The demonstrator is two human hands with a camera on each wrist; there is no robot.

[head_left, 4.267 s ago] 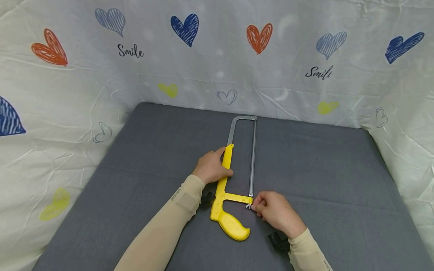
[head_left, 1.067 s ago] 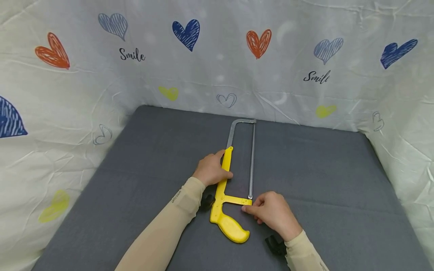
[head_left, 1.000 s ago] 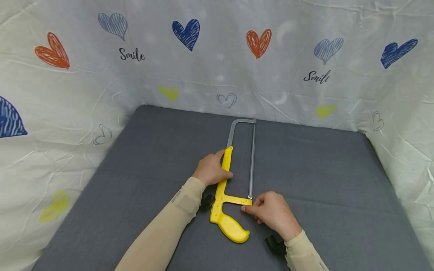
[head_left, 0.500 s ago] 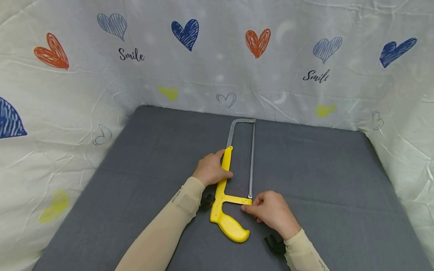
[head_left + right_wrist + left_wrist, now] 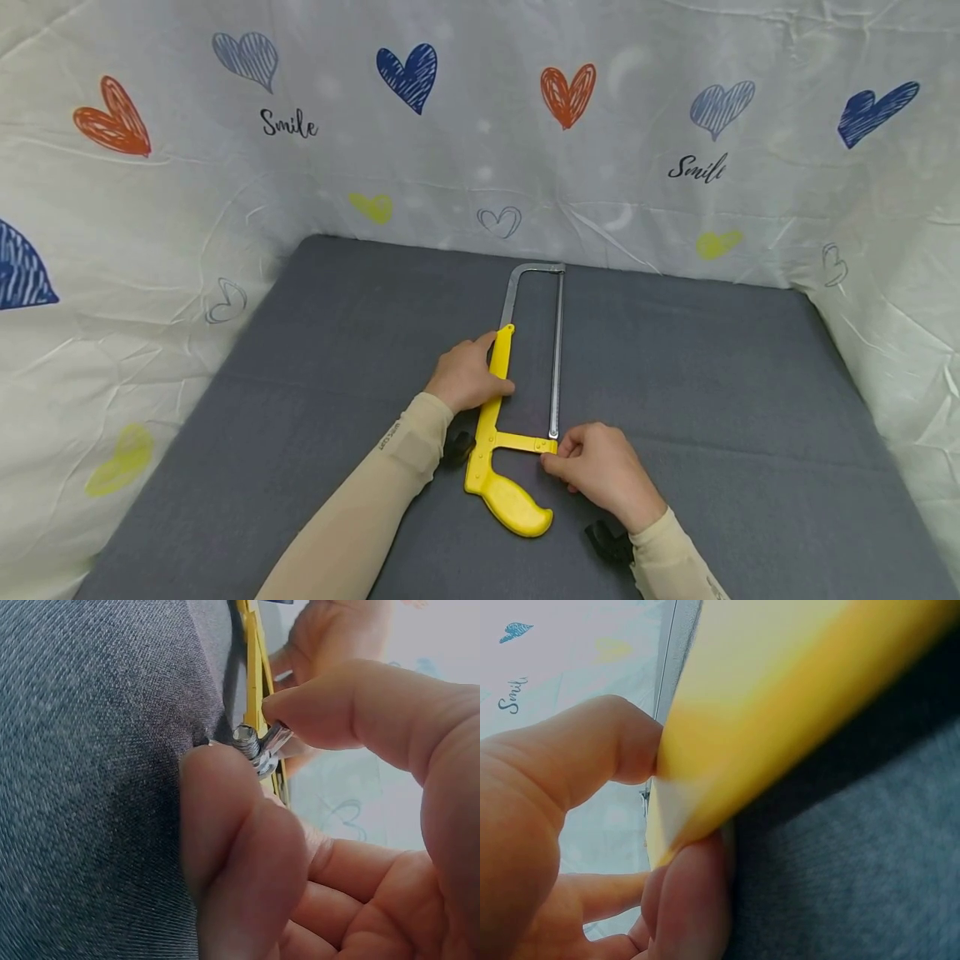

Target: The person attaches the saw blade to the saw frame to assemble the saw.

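A hacksaw (image 5: 516,504) with a yellow handle and a grey metal front frame lies flat on the dark grey cloth. Its thin blade (image 5: 557,358) runs along the right side. My left hand (image 5: 467,375) grips the yellow upper bar, thumb on one side and fingers curled under the other, as the left wrist view shows. At the blade's near end, my right hand (image 5: 606,468) pinches a silver wing nut (image 5: 276,739) between thumb and forefinger. A threaded bolt end (image 5: 245,738) sticks out of the nut. In the head view the fingers hide this nut.
The grey cloth (image 5: 712,375) covers the table on all sides of the saw. Behind it hangs a white curtain (image 5: 480,125) printed with hearts and words. A dark wrist camera (image 5: 609,542) sits under the right wrist.
Over the last seconds my right thumb has moved across the wing nut, then back slightly to the right. My left hand and the hacksaw stay in place.
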